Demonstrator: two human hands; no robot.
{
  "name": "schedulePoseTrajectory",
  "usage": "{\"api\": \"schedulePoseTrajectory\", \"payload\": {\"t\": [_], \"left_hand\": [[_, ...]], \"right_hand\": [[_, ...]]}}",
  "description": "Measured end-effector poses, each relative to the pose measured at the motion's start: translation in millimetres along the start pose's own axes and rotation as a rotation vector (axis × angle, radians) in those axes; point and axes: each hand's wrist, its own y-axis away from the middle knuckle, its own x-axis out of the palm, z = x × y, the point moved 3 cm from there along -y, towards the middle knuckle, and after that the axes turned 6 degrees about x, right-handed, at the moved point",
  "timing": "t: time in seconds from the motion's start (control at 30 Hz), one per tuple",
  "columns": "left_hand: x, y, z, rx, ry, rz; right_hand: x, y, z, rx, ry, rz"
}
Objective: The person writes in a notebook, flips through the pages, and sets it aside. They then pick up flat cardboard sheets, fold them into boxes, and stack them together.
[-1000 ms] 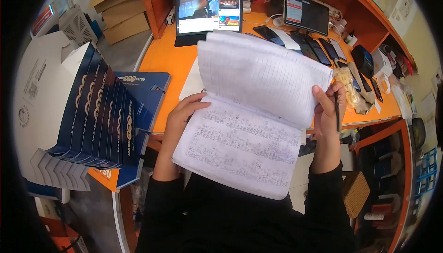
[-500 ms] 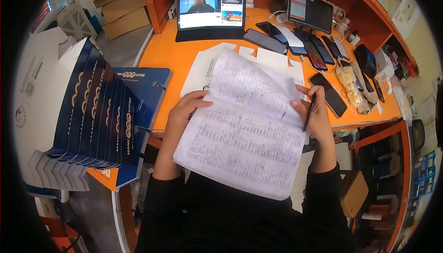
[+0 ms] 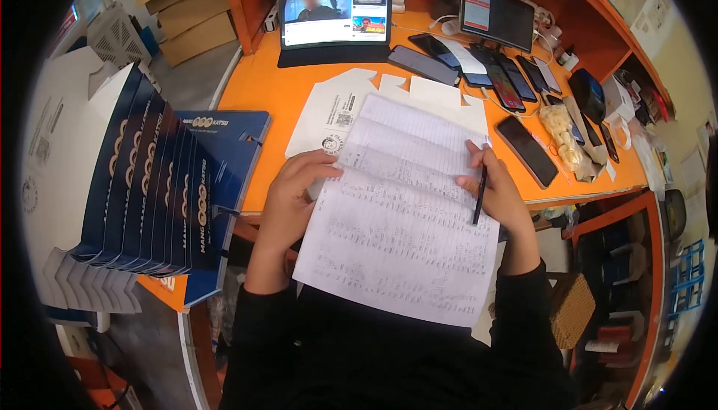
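A notebook (image 3: 396, 238) with lined pages full of handwriting lies open across my lap and the desk's front edge. Its upper page bears writing only near the fold. My left hand (image 3: 293, 197) grips the notebook's left edge near the fold, fingers on top and thumb partly hidden. On the right side, my right hand (image 3: 502, 195) holds a black pen (image 3: 479, 202) pointing down, its curled fingers at the page's right edge. Beneath the notebook's top lies a flat white printed cardboard piece (image 3: 321, 115).
A tablet (image 3: 334, 17) stands at the back of the orange desk (image 3: 258, 85), beside a small monitor (image 3: 496, 17). Several phones lie to the right, one phone (image 3: 526, 151) near my right hand. Folded dark blue boxes (image 3: 149, 178) stand at left.
The lifted upper page has come down flat, and different writing shows on the pages. My right hand has moved slightly left and down with the pen. My left hand stays at the left edge.
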Motion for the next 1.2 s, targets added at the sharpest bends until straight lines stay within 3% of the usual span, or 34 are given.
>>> {"api": "schedulePoseTrajectory", "payload": {"t": [0.1, 0.27, 0.53, 0.63, 0.73, 0.8, 0.87, 0.93, 0.97, 1.07, 1.1, 1.2], "left_hand": [[-0.5, -5.1, -14.0, 0.016, 0.004, -0.019], [5.0, -4.8, -13.9, 0.073, -0.115, 0.088], [5.3, -2.0, -2.0, 0.078, -0.088, 0.037], [5.6, -1.7, -1.4, 0.05, -0.069, 0.005], [3.9, -0.6, -1.1, 0.002, -0.035, -0.021], [2.8, 1.7, 2.3, 0.022, -0.047, -0.021], [1.8, 2.1, 8.6, -0.023, -0.075, -0.074], [2.0, 2.7, 9.1, -0.066, -0.006, -0.115], [3.3, 3.3, 5.9, -0.09, 0.078, -0.133], [5.5, 2.9, 3.3, -0.092, 0.196, -0.149], [6.1, 4.9, 8.2, -0.098, 0.2, -0.139], [3.3, 3.4, 4.4, -0.169, 0.248, -0.186]], "right_hand": [[0.8, -1.4, -2.8, -0.018, 0.042, 0.036], [-3.1, -0.6, -1.7, 0.164, 0.144, 0.011], [2.5, -4.7, -18.0, 0.13, 0.235, -0.105], [-3.9, -6.9, -4.6, 0.198, 0.107, 0.032], [-2.9, -3.2, -3.3, -0.024, -0.22, -0.158], [-18.9, 11.2, 4.7, -0.002, -0.425, -0.069], [-22.7, 22.8, 17.2, -0.11, -0.717, 0.137], [-20.4, 33.4, 31.4, -0.368, -1.084, 0.451], [-22.9, 27.5, 37.8, -0.489, -1.066, 0.636], [-15.8, 26.6, 28.4, -0.332, -1.117, 0.636], [-18.7, 24.7, 25.2, -0.309, -0.997, 0.612], [-18.7, 12.8, 25.8, -0.28, -0.703, 0.315]]}}
